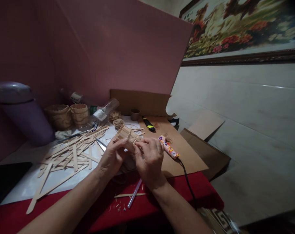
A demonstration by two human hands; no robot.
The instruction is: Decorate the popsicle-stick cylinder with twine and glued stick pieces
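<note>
A small cup made of wooden craft sticks (125, 132) is held tilted between my two hands, above the near middle of the table. My left hand (113, 154) is wrapped around its lower left side, thumb along the wall. Against the cup's right side, my right hand (149, 156) has its fingers pinched together; anything fine between the fingertips is too small to make out. A pair of scissors (101, 144) lies partly hidden behind my left hand. To the right of my right hand rests a flower-patterned glue gun (168, 147) with a black cord.
Loose craft sticks (75, 152) are piled on white paper at left. Behind stand two finished stick cups (79, 115), a plastic bottle (104, 112), twine balls (118, 123) and a purple tumbler (22, 113). A box cutter (149, 124) lies on cardboard (186, 159); a glue stick (135, 194) lies in front.
</note>
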